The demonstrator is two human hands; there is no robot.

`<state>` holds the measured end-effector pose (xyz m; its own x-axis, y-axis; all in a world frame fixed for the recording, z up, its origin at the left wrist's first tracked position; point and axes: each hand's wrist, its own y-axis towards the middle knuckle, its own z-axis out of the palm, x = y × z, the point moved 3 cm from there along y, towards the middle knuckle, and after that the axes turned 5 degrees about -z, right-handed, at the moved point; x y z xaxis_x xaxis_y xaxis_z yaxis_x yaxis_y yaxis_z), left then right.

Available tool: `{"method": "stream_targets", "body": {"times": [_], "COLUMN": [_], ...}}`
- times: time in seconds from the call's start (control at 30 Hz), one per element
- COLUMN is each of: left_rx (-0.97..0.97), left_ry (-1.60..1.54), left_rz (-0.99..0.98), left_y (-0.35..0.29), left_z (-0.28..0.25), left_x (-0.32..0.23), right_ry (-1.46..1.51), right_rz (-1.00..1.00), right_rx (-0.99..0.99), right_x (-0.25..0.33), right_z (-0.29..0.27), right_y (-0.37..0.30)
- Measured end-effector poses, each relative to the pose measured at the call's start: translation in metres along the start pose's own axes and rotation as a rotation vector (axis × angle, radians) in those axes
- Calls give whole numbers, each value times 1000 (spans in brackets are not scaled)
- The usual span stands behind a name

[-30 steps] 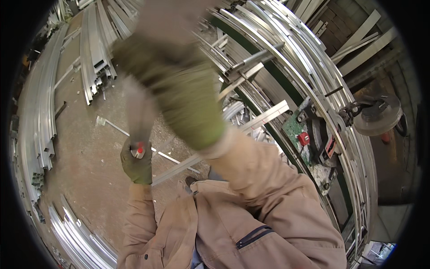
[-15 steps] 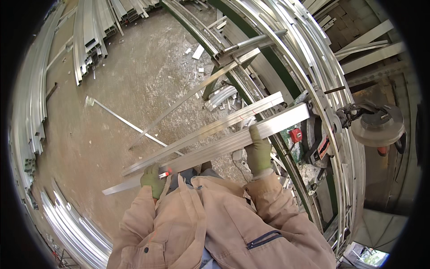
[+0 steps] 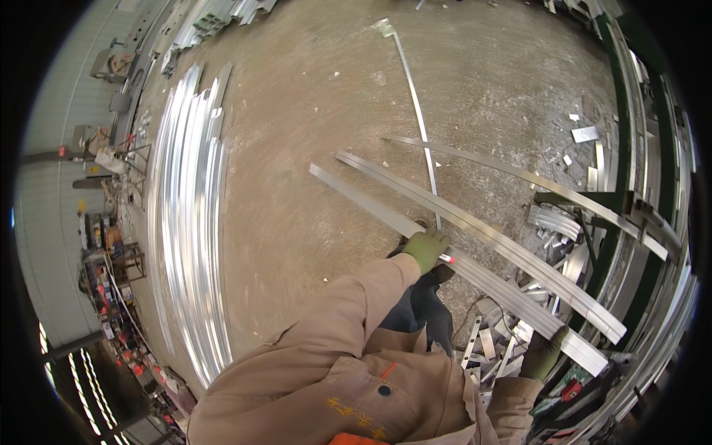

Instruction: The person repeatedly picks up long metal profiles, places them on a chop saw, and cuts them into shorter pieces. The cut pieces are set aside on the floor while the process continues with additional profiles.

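My left hand [image 3: 426, 251], in a green glove, is closed over a long silver aluminium profile [image 3: 504, 293] in front of me. A white marker with a red tip [image 3: 446, 259] sticks out from under its fingers. Closer to the rack, my gloved right hand [image 3: 545, 356] grips the same profile near its right end; part of that hand is hidden behind the metal. Beside it lies a second aluminium profile [image 3: 482, 236], roughly parallel, with faint red marks near its right end. Farther off, a thinner metal bar [image 3: 519, 174] rests with one end on the rack.
A green-framed rack [image 3: 627, 96] runs along the right, with offcuts [image 3: 489, 345] below it. A red tape measure [image 3: 571, 389] sits by my right hand. Long shiny profiles [image 3: 189, 222] lie on the floor at left; a thin strip [image 3: 417, 119] lies ahead.
The head view has swung left, so the profiles and rack appear farther right and the left wall has come into view. Both hands stay on the same profile.
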<state>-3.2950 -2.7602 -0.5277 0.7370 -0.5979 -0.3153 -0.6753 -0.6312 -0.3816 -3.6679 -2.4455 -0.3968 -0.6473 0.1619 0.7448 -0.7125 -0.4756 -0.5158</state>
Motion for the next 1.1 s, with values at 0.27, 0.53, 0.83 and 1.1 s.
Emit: {"method": "stream_targets", "body": {"times": [0.27,0.53,0.83,1.1], "left_rx": [20,250,18,4], "left_ry": [106,-250,-37,-114], "left_rz": [-6,-195,0,-141], "left_y": [44,82,77,52], "left_z": [47,69,50,41], "left_x": [-7,17,2,11], "right_ry": [-51,-198,-117,-132], "right_rz": [-23,30,-59,-16], "right_rx": [-76,-109,-351,-402], "right_x": [-10,-34,-37,-24], "right_z": [-15,-1,27,36], "right_y": [24,37,34,50]}}
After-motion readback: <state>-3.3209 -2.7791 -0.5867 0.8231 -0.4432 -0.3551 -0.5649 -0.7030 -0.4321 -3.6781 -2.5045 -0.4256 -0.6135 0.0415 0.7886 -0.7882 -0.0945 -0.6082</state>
